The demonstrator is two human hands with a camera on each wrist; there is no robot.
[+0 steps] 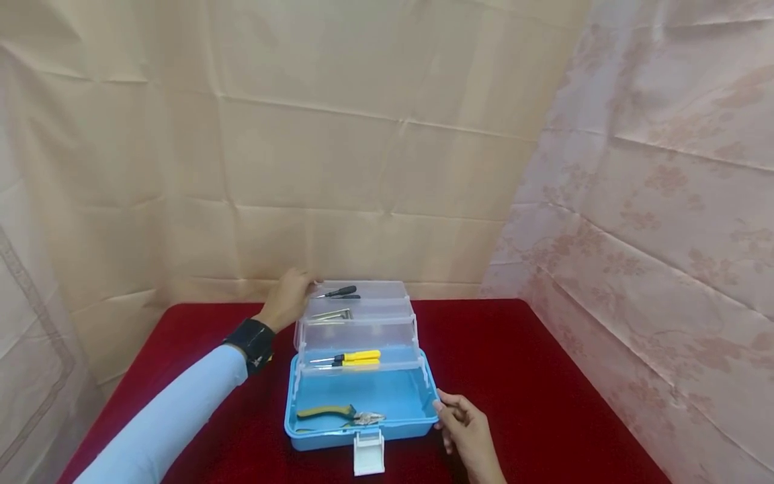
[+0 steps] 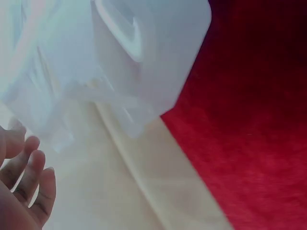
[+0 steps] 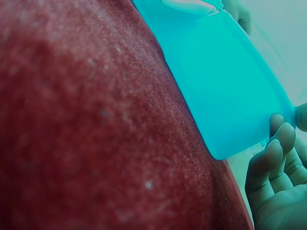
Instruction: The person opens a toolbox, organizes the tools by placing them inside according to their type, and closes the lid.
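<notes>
A light-blue toolbox stands opened out, its translucent lid and tiered trays raised at the back. My left hand holds the lid's far left corner, thumb and fingertips at its edge. At the front right corner my right hand pinches the rim, thumb on top and fingers outside. Pliers with yellowish handles lie in the blue base. Yellow-handled screwdrivers lie in the lowest tray, metal L-shaped keys in the middle one, and a black-handled screwdriver in the top one.
A white latch hangs down at the toolbox's front. Dark red cloth covers the table. Beige cloth hangs behind it, and patterned pale cloth hangs along the right side.
</notes>
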